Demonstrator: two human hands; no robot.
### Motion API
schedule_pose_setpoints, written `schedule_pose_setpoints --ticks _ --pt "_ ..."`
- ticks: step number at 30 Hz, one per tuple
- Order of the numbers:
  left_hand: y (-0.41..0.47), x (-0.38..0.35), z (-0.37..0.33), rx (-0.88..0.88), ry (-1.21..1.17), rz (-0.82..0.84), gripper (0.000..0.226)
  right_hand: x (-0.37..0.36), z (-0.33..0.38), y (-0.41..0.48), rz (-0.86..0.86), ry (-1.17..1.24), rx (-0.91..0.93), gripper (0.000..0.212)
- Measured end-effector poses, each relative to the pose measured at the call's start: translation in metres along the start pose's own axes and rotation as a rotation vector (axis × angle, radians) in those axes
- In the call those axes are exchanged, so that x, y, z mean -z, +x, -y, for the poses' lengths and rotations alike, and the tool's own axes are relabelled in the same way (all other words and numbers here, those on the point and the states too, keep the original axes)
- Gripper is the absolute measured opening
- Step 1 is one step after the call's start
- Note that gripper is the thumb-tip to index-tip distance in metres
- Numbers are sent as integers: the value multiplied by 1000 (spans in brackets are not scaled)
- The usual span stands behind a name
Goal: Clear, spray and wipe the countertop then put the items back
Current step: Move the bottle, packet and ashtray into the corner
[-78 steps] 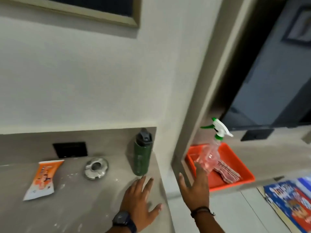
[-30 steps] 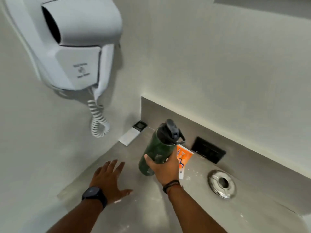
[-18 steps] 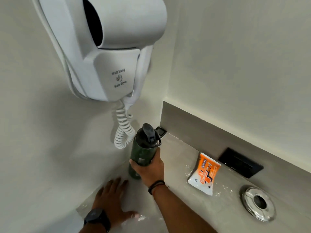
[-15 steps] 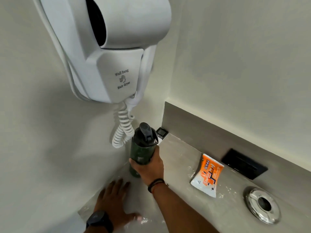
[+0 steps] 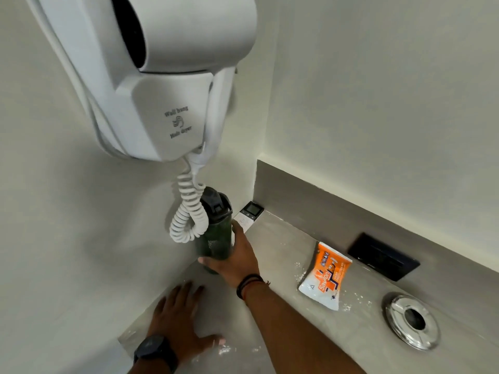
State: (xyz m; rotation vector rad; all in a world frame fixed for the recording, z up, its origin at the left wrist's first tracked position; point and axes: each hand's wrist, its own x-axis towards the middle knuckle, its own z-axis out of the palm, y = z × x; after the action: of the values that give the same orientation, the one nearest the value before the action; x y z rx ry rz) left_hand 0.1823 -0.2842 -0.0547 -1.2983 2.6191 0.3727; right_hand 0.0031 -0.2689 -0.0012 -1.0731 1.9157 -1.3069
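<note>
A dark green water bottle [image 5: 214, 240] with a black lid stands upright in the left corner of the grey countertop [image 5: 272, 255], against the wall and behind the dryer's coiled cord. My right hand [image 5: 235, 259] grips the bottle's lower body. My left hand [image 5: 181, 325], with a black watch on the wrist, rests flat on the counter near its front edge, fingers spread. An orange and white sachet [image 5: 325, 275] lies flat on the counter to the right.
A white wall-hung hair dryer [image 5: 151, 76] juts out above the corner, its coiled cord [image 5: 189, 211] hanging beside the bottle. A white remote [image 5: 248, 215] leans in the back corner. A black socket plate [image 5: 383, 256] and a chrome ring fitting [image 5: 411, 321] are at right.
My right hand has carried the bottle from the counter's middle to the left corner and set it down by the wall. My left hand stays pressed on the counter.
</note>
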Motion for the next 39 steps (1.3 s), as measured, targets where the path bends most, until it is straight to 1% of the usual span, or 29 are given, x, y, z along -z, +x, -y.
schedule_pose_setpoints --ticks 1,2,3,6,9,10,12,15,18,21,23,25,27,29,32,35,39 --pt "0 1 -5 -8 -9 -10 131 6 -2 -4 0 -23 -19 111" --pt "-1 4 -13 -25 -16 -21 129 14 -4 -10 -23 -45 -37 114" --pt "0 6 -23 -51 -20 -33 126 24 -8 -16 -61 -65 -48 114" --pt "4 17 -60 -146 -24 -73 116 65 -16 -40 -216 -143 -74 104" --pt "10 27 -112 -199 -76 -114 108 127 -32 -73 -485 -234 14 83" --pt "11 30 -131 -206 -95 -131 106 149 -40 -84 -553 -269 13 76" --pt "14 32 -167 -210 -141 -159 102 191 -59 -105 -608 -361 -75 75" --pt "23 30 -220 -209 -234 -180 100 248 -89 -135 -633 -471 -235 84" --pt "40 23 -262 -173 -267 -167 102 284 -115 -152 -580 -653 -334 93" --pt "60 15 -288 -91 -252 -80 109 296 -137 -161 -528 -802 -424 100" --pt "71 11 -299 -59 -244 -20 114 298 -149 -162 -482 -850 -481 103" --pt "78 6 -306 -59 -227 -2 110 298 -158 -160 -439 -876 -520 101" --pt "83 4 -308 -83 -188 -7 100 295 -162 -158 -440 -911 -524 94" --pt "89 3 -306 -118 -160 -14 90 290 -162 -155 -481 -912 -511 87" --pt "97 8 -294 -143 -168 -29 84 283 -163 -151 -569 -848 -437 80" --pt "104 22 -276 -144 -170 -131 78 266 -150 -137 -612 -793 -232 74" --pt "130 57 -233 -97 -153 -271 73 222 -114 -90 -548 -683 40 70"
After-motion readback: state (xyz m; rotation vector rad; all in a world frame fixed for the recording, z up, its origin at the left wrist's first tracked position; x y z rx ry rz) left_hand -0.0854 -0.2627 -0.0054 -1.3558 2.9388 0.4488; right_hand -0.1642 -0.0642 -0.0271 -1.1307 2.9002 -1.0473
